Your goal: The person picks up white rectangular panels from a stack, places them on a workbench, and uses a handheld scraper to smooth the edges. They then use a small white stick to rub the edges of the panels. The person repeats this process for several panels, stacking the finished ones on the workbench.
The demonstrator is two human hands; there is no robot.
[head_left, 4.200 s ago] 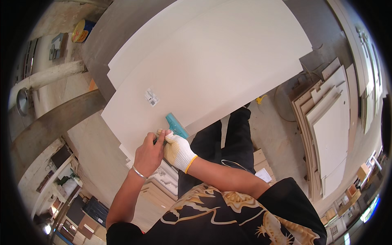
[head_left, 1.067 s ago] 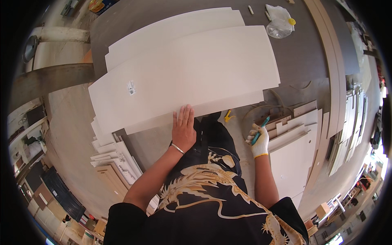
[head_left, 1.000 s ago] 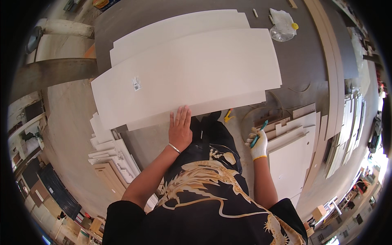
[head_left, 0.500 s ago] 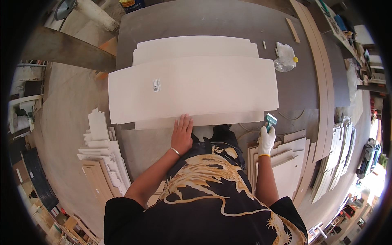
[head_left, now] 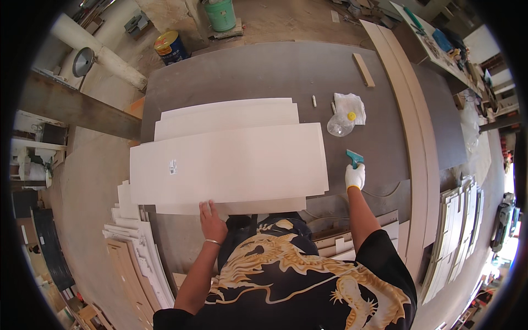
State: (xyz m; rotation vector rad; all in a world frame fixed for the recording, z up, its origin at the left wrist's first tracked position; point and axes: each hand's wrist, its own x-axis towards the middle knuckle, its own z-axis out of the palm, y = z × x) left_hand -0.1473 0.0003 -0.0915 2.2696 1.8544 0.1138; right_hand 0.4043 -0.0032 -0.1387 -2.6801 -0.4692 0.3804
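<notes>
Several white panels are stacked on the dark table (head_left: 247, 71), the long top panel (head_left: 242, 165) with a small label (head_left: 173, 167) toward its left end. My bare left hand (head_left: 213, 224) rests its fingers, stretched out, on the stack's near edge. In a white glove, my right hand (head_left: 355, 178) grips a small teal scraper (head_left: 355, 158), blade end pointing forward, over the table to the right of the panels. Ahead of it lie a clear plastic bottle (head_left: 339, 127) with a yellow cap and a white cloth (head_left: 350, 102).
Long brown boards (head_left: 410, 104) run along the table's right side, with a short wood strip (head_left: 363, 70) nearby. Cut panels lean at lower left (head_left: 135, 242) and at right (head_left: 454, 231). Beyond the table stand a blue-and-yellow drum (head_left: 171, 48) and a green bucket (head_left: 221, 15).
My right hand has moved forward with the scraper, from beside the panels' near right corner to over the table. My left hand stays at the panel edge. The view has shifted forward and right.
</notes>
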